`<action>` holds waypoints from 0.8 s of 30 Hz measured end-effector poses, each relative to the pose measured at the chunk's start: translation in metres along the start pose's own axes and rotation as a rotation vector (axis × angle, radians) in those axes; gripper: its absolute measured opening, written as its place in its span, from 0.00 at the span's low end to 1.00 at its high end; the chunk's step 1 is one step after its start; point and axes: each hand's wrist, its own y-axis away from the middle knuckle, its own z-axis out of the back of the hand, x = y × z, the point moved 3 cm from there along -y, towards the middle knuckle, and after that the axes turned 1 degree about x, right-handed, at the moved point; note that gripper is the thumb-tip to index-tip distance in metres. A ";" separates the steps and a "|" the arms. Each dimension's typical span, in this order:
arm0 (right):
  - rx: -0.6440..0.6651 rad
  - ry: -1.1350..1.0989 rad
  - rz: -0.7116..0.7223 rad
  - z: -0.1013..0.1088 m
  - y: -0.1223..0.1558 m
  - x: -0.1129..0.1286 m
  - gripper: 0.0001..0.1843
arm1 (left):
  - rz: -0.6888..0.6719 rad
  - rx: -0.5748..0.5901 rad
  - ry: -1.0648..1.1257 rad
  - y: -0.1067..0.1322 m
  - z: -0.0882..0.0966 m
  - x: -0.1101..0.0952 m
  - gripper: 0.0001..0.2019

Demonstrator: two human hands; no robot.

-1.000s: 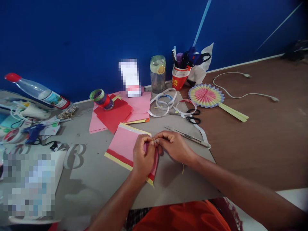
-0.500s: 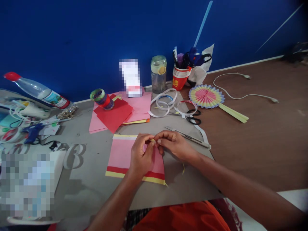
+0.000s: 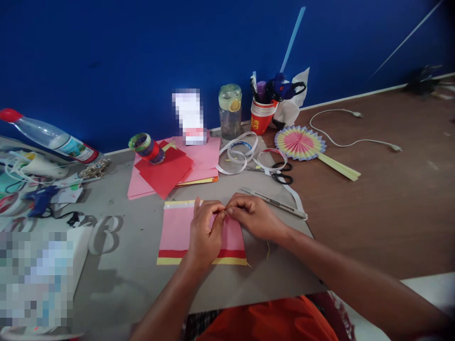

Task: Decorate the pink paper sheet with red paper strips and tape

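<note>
A pink sheet of paper [image 3: 177,232] lies in front of me, with a red and a yellow band along its near edge. Its far edge carries a yellow strip and a whitish tape strip [image 3: 177,205]. My left hand [image 3: 206,229] rests over the sheet, thumb and index finger pinched at its far right corner. Fingertip to fingertip with it, my right hand [image 3: 254,215] is also closed in a pinch. Whatever lies between the right fingertips is too small to make out. A thin yellow scrap [image 3: 268,250] is beside my right wrist.
Behind the hands lie a utility knife [image 3: 273,202], scissors [image 3: 282,178], tape rolls [image 3: 272,158] and red paper [image 3: 165,173]. A pleated paper fan [image 3: 300,143], a cup of pens [image 3: 261,116] and a jar [image 3: 230,113] stand farther back. At left are a bottle [image 3: 53,137] and a glue gun [image 3: 42,199].
The hands stay together at the sheet's far right corner, and the left index finger has lifted. The sheet's near right corner has turned slightly upward in view. The whole view has shifted a little.
</note>
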 end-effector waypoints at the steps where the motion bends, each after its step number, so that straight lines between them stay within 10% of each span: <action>1: 0.013 -0.012 -0.004 0.000 0.000 -0.001 0.09 | -0.001 0.001 -0.001 0.000 0.000 0.000 0.04; 24: 0.067 -0.199 -0.125 -0.001 -0.002 -0.003 0.11 | -0.011 -0.019 0.028 0.002 -0.001 0.003 0.03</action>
